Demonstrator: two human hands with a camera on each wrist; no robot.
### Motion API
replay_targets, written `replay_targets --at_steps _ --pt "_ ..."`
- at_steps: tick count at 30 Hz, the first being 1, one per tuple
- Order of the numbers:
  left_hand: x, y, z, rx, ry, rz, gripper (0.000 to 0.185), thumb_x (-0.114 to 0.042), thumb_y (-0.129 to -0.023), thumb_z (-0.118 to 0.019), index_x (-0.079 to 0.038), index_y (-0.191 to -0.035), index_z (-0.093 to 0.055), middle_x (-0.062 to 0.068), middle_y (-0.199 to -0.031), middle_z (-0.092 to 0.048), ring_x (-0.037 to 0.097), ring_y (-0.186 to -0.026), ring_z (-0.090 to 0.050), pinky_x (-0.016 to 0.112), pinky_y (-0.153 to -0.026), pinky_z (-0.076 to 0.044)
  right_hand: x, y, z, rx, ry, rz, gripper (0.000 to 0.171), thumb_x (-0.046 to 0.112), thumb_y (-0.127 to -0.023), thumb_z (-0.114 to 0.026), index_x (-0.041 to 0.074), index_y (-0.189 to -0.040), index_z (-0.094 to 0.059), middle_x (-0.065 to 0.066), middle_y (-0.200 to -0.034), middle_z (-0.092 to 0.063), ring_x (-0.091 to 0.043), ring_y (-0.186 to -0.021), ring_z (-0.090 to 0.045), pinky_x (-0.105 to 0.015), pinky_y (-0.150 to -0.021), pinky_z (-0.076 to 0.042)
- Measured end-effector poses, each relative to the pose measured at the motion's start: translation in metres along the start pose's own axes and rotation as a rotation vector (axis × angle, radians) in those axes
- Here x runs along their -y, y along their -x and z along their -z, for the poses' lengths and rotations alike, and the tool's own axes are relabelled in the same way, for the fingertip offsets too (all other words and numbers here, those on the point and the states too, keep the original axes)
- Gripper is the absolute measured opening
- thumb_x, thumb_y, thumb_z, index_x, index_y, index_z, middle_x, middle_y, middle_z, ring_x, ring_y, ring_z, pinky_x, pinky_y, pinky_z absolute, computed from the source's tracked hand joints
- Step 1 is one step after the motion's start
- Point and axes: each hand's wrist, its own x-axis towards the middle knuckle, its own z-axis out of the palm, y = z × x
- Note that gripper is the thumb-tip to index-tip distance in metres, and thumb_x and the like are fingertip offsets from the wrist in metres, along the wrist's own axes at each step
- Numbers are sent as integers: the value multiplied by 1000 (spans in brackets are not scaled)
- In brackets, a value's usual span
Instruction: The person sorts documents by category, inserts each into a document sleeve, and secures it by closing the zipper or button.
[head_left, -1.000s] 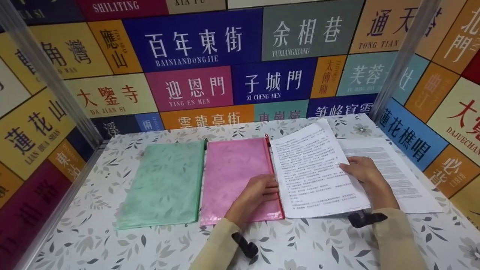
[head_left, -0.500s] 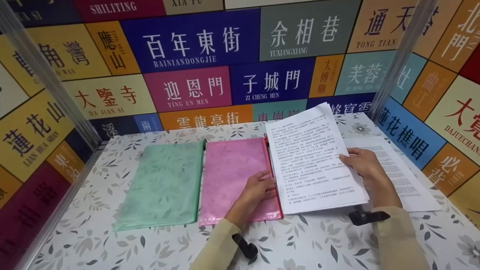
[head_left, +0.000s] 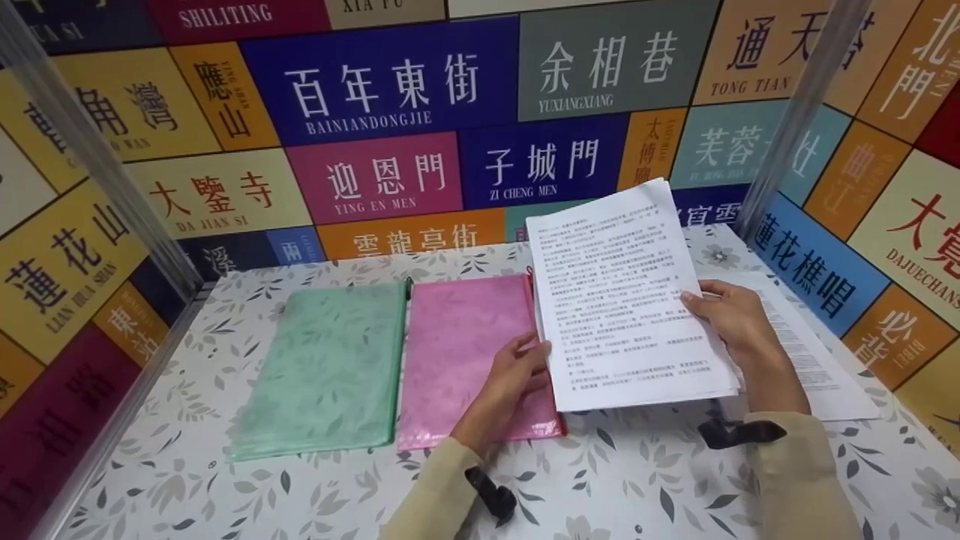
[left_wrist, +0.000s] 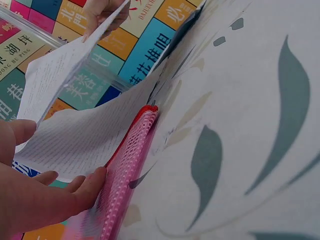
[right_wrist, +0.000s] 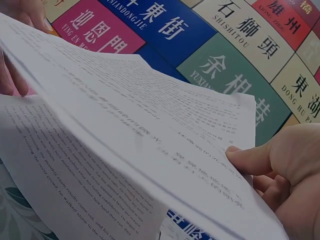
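My right hand pinches the right edge of a stack of printed papers, thumb on top. The stack is raised and tilted. My left hand is at the stack's left edge, over the right side of a pink zipper folder. In the left wrist view, my thumb touches the upper sheet's edge, and the relaxed fingers lie by the folder's red zipper. A lower sheet with English text hangs apart from the upper ones in the right wrist view.
A green zipper folder lies left of the pink one. More printed sheets lie on the table behind my right hand. Patterned walls with coloured name panels and clear corner posts border the floral tabletop.
The paper stack has risen off the table and shifted slightly left, carried by my right hand. My left hand has moved up a little, its thumb now at the stack's left edge.
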Motion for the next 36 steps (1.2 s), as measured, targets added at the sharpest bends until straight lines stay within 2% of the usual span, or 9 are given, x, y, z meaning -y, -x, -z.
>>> replay_targets --at_steps 5,11,15,18,22,29,36 --pt "-2 -2 2 -15 17 1 69 -40 -96 -65 -7 -150 -39 14 -117 -70 18 -92 -72 35 -86 -58 3 2 -1 3 -59 -6 66 35 -100 -60 14 -157 -33 9 -104 -68 -9 -90 -71 -24 -79 -56" --pt "-4 -1 4 25 40 12 48 -45 -95 -64 -9 -128 -59 10 -103 -74 17 -89 -72 35 -85 -57 5 3 -5 24 -76 39 65 35 -101 -58 10 -156 -34 15 -96 -69 -6 -89 -71 -24 -78 -56" --pt "-4 0 4 49 104 -4 46 -41 -96 -64 -7 -125 -57 12 -106 -74 21 -90 -73 38 -84 -58 4 3 -8 32 -94 56 65 35 -101 -58 8 -155 -35 16 -94 -69 -5 -88 -71 -23 -78 -56" --pt "-4 -1 3 72 165 -22 51 -36 -96 -65 -4 -132 -48 14 -111 -72 22 -91 -74 37 -82 -58 3 3 -10 41 -113 76 63 32 -101 -58 5 -154 -36 18 -92 -69 -4 -87 -70 -22 -78 -56" --pt "-4 0 3 87 209 -36 58 -27 -94 -68 -5 -140 -40 12 -113 -72 20 -91 -73 35 -80 -58 2 0 -14 52 -129 93 61 29 -102 -58 3 -152 -36 18 -90 -69 -3 -86 -70 -21 -77 -56" --pt "-6 3 2 134 219 -57 42 -13 -95 -64 -11 -136 -54 11 -118 -72 24 -100 -73 36 -84 -58 4 2 -22 61 -153 114 58 27 -101 -59 0 -149 -40 15 -93 -69 -4 -88 -70 -21 -78 -55" --pt "-5 4 1 96 206 -28 30 -14 -95 -64 -6 -124 -64 12 -110 -75 23 -95 -74 35 -82 -58 4 2 -28 60 -159 140 58 28 -101 -59 -2 -147 -42 18 -89 -70 -2 -85 -69 -20 -76 -55"
